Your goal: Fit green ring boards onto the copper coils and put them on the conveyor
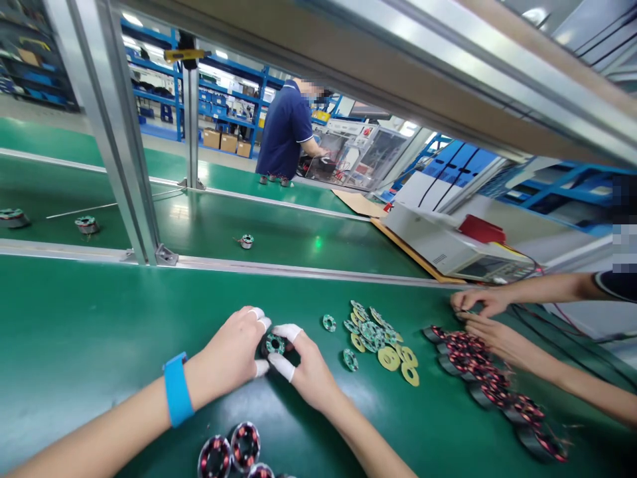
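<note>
A motor stator with a green ring-shaped circuit board (275,344) on top stands on the green bench in front of me. My right hand (309,364) grips it from the right with thumb and forefinger, both in white finger cots. On its left side, my left hand (237,348) curls its cotted fingers against the same stator; a blue band (178,390) circles that wrist. To the right lie two loose green ring boards, one ring board (329,323) behind the other (350,360). Nearer me are several copper-wound stators (245,446), partly cut off by the frame's bottom edge.
A pile of green ring boards (372,335) and yellow ring discs (389,358) lies right of my hands. Farther right, a co-worker's hands (480,312) work beside a row of wound stators (478,372). An aluminium post (107,133) rises at left; a conveyor (293,249) carries finished-looking stators behind the rail.
</note>
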### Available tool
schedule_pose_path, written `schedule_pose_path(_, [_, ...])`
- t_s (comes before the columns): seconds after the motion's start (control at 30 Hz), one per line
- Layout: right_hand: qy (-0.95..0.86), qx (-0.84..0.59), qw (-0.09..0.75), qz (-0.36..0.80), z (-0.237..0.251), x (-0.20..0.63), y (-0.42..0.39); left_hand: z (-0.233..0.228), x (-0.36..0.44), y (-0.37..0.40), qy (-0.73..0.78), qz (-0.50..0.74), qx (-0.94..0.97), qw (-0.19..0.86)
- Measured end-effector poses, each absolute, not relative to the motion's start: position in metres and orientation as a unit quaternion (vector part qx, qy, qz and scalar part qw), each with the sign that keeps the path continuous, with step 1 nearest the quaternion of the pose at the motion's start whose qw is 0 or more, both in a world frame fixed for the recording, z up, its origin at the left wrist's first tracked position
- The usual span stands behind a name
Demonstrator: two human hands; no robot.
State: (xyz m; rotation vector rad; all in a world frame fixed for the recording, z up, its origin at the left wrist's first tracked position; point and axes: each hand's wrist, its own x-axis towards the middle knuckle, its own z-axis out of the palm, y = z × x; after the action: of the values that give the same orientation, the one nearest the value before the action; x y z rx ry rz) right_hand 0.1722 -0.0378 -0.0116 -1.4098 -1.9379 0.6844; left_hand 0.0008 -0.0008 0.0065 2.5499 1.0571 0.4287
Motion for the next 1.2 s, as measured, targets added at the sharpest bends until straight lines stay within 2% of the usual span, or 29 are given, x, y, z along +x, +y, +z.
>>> schedule_pose_path(0.27, [-0.719,-0.486,0.299,0.397,-0.015,0.19,-0.031,-0.013,0.008,-0.013,0.263,0.143,0.954,0.015])
schedule_pose_path(0.53, [-0.676,-0.515,0.324,0.415,-0.021,0.185,-0.03,-0.013,0.014,-0.021,0.219,0.155,0.954,-0.135])
schedule_pose_path(0.7, [-0.671,-0.513,0.331,0.421,-0.018,0.192,-0.028,-0.014,0.013,-0.026,0.206,0.15,0.955,-0.152])
schedule_pose_path(0.87, [-0.632,-0.543,0.376,0.405,0.007,0.21,-0.028,-0.008,0.011,-0.02,0.23,0.113,0.961,-0.103])
schedule_pose_path(0.93, [-0.65,-0.523,0.342,0.433,0.019,0.214,-0.032,0.0,0.008,-0.014,0.27,0.1,0.957,-0.025])
schedule_pose_path(1.03, [-0.693,-0.472,0.247,0.485,0.025,0.213,-0.039,0.011,0.004,-0.005,0.342,0.153,0.919,0.119])
schedule_pose_path(1.1, [-0.705,-0.455,0.197,0.507,0.016,0.207,-0.043,0.013,0.005,0.004,0.354,0.179,0.896,0.202])
schedule_pose_path(1.2, [-0.709,-0.455,0.174,0.51,-0.009,0.192,-0.044,0.012,0.021,0.038,0.346,0.148,0.875,0.304])
